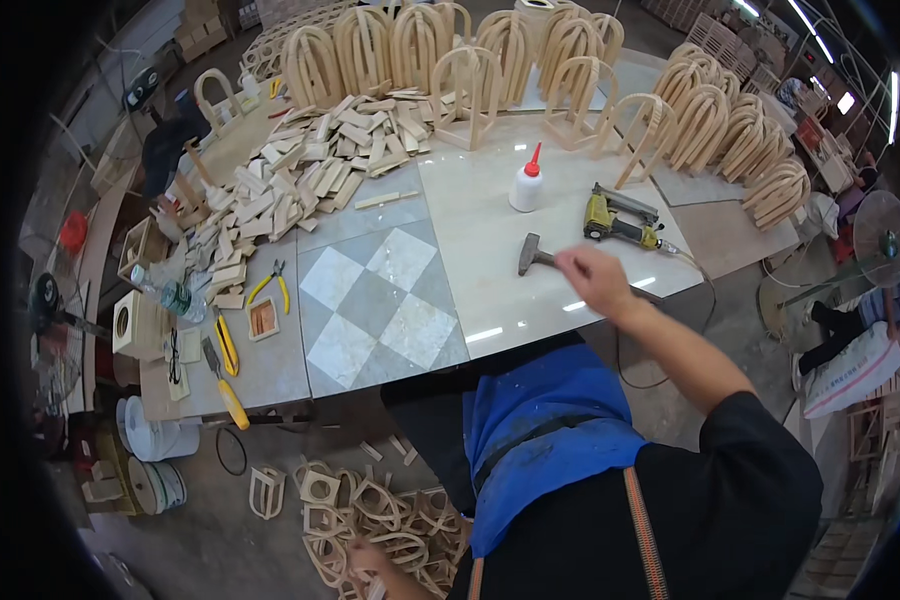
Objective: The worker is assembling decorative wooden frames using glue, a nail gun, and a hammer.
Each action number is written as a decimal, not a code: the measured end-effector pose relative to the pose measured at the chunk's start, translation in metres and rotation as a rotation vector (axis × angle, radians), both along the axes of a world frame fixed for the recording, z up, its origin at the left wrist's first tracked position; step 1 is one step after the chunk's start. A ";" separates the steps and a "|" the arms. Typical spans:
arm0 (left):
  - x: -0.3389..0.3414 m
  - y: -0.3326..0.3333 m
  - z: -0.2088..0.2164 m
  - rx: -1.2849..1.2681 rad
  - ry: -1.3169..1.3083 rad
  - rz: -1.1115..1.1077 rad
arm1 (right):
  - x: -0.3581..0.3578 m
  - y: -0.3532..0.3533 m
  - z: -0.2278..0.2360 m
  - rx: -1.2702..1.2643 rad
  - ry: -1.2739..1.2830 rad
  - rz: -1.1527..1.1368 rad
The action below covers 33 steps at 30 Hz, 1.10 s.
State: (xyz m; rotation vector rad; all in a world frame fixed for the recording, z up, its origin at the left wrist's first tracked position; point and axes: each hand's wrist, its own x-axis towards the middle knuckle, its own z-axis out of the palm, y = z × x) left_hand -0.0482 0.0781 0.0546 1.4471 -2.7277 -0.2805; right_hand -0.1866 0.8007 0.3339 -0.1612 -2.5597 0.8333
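Note:
My left hand reaches down low beside the table, into a heap of arched wooden frames on the floor. Its fingers are closed round a pale wooden frame, mostly hidden by the hand and the picture's lower part. Over the table, my right hand is curled closed above the handle of a hammer. The hammer's head rests at the left of the hand, and the handle's end shows past the wrist. Whether the fingers grip anything is hidden. A white glue bottle with a red tip stands behind, near a yellow-green nail gun.
Loose wooden slats are piled at the table's left. Assembled arched frames line the back and right. Pliers, a yellow-handled tool and a plastic bottle lie at left. An air hose trails off the right edge.

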 end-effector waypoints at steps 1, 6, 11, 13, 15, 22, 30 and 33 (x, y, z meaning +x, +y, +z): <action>-0.013 0.060 0.014 0.044 0.021 -0.004 | -0.014 0.032 0.008 0.012 0.011 -0.103; -0.023 0.230 0.079 0.210 0.127 0.079 | -0.123 0.157 0.004 -0.197 0.126 -0.365; -0.032 0.312 0.097 0.408 0.253 0.148 | -0.229 0.271 -0.008 -0.311 0.045 -0.833; -0.033 0.327 0.103 0.476 0.299 0.178 | -0.252 0.286 -0.005 -0.332 -0.002 -0.790; -0.035 0.335 0.108 0.543 0.340 0.189 | -0.270 0.292 -0.003 -0.358 -0.089 -0.727; -0.033 0.314 0.108 0.794 0.387 0.097 | -0.291 0.299 0.005 -0.210 0.026 -0.576; -0.108 0.374 0.200 0.539 0.588 -0.743 | -0.201 0.190 0.137 -0.335 0.432 -0.210; -0.140 0.440 0.256 0.770 0.616 -1.044 | -0.145 0.123 0.143 -0.881 0.646 0.331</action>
